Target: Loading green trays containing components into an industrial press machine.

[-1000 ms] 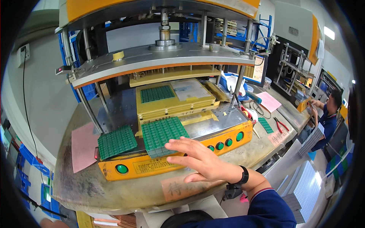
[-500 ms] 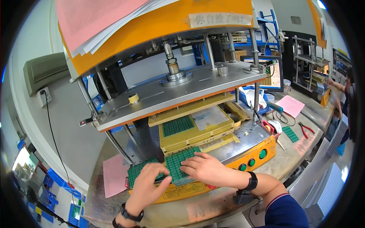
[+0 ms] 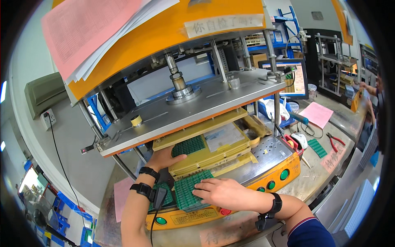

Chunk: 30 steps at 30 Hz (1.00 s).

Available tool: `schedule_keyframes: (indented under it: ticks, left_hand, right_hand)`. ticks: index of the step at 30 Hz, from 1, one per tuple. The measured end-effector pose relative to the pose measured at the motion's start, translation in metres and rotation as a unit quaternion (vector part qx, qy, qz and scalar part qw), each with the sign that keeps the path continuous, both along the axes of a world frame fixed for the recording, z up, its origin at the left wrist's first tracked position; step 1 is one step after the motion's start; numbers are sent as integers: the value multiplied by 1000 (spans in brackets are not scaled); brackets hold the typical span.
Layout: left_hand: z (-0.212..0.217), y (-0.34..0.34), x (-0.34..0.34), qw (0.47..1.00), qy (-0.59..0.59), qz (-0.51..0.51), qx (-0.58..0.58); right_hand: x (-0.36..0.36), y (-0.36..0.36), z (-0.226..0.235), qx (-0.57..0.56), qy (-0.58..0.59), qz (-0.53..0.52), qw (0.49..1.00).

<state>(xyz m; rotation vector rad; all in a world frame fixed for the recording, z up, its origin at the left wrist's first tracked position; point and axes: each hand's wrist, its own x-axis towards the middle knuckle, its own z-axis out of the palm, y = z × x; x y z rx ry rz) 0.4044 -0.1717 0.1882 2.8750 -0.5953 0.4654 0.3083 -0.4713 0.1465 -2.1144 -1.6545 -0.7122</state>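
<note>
A yellow and grey press machine (image 3: 197, 103) stands in front of me. My left hand (image 3: 163, 158) reaches under its upper plate and rests at the left edge of the yellow die block (image 3: 214, 154), next to a green circuit panel (image 3: 188, 145) lying in it. My right hand (image 3: 220, 193) lies flat, palm down, on another green circuit panel (image 3: 190, 190) on the machine's front deck. A further green panel (image 3: 165, 196) sits partly hidden behind my left wrist. Both wrists wear black straps.
Green and red buttons (image 3: 284, 174) line the orange front of the machine. To the right on the bench lie pink paper (image 3: 317, 113), red pliers (image 3: 336, 140), a small green panel (image 3: 317, 147) and a monitor (image 3: 293, 78). Another person's arm (image 3: 368, 88) shows far right.
My left hand came into view and moved from the front panels up under the press plate to the die block. My right hand stayed on the front green panel. My head moved closer.
</note>
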Motion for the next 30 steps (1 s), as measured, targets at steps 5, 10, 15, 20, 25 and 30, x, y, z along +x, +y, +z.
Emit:
schedule_keyframes:
  ticks: [5, 10, 15, 20, 25, 30]
  left_hand:
    - [0, 0, 7, 998, -18, -43, -36]
    - [3, 7, -27, 995, -21, 22, -91]
    - [-6, 51, -149, 986, -89, 53, -132]
    - [-43, 66, -229, 988, 2, 147, 49]
    - [-83, 25, -278, 976, -144, 131, -97]
    - [-160, -45, -316, 983, -119, 48, -131]
  right_hand:
    - [-3, -3, 3, -16, -12, -12, 1000]
    - [-4, -7, 8, -45, -22, -20, 999]
    - [0, -10, 18, -20, 2, -21, 1000]
    - [10, -9, 25, 46, 32, -22, 998]
    - [51, 7, 26, 91, 58, -55, 993]
    - [112, 47, 24, 74, 67, -69, 993]
